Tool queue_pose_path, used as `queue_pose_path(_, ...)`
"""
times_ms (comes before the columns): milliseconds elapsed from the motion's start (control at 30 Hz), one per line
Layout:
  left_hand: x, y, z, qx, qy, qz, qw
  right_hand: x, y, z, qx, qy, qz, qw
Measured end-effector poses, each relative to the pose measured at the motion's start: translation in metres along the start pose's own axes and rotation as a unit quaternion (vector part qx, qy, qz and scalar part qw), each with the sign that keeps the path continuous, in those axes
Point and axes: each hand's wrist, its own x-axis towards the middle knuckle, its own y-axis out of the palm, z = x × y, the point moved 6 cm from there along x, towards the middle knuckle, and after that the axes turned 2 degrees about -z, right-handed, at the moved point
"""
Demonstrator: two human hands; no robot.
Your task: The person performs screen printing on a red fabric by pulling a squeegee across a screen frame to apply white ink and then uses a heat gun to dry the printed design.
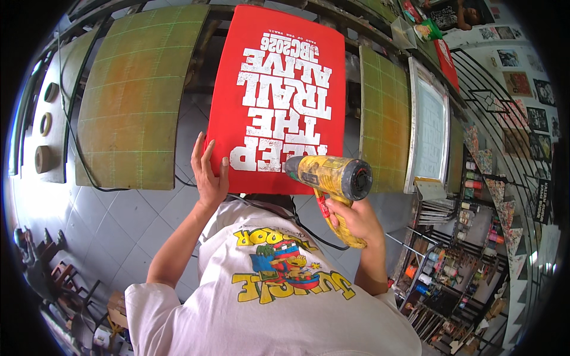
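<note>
Before me a red fabric panel (285,77) with large white printed lettering lies over a board. My right hand (356,221) is wrapped round the handle of a yellow and black heat gun (323,175), its nozzle over the panel's near part, close to the lettering. The print below the tool is partly hidden. My left hand (211,172) rests with fingers spread at the panel's near left edge and holds nothing. A black cord (314,234) runs below the panel between my hands.
Green-brown boards (133,95) flank the panel on both sides. Tape rolls (43,159) sit on a far-left board. To the right stand a framed screen (428,127) and racks of paint containers (436,273). Grey floor tiles (133,219) show below.
</note>
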Motion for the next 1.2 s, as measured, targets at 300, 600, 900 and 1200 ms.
queue_pose_path(300,0.0,-0.002,0.0,-0.011,-0.001,-0.011,1.0,0.002,0.007,0.005,-0.022,-0.007,0.041,0.999)
queue_pose_path(600,-0.003,-0.003,0.003,-0.007,-0.006,-0.032,0.999,0.015,0.012,0.015,-0.074,-0.017,0.052,0.996)
queue_pose_path(900,-0.002,-0.005,0.001,-0.013,-0.012,-0.04,0.999,0.028,0.011,0.019,-0.078,-0.017,0.06,0.995)
queue_pose_path(1200,-0.001,-0.007,0.0,-0.021,0.006,-0.037,0.999,0.035,0.01,0.026,-0.066,-0.033,0.026,0.997)
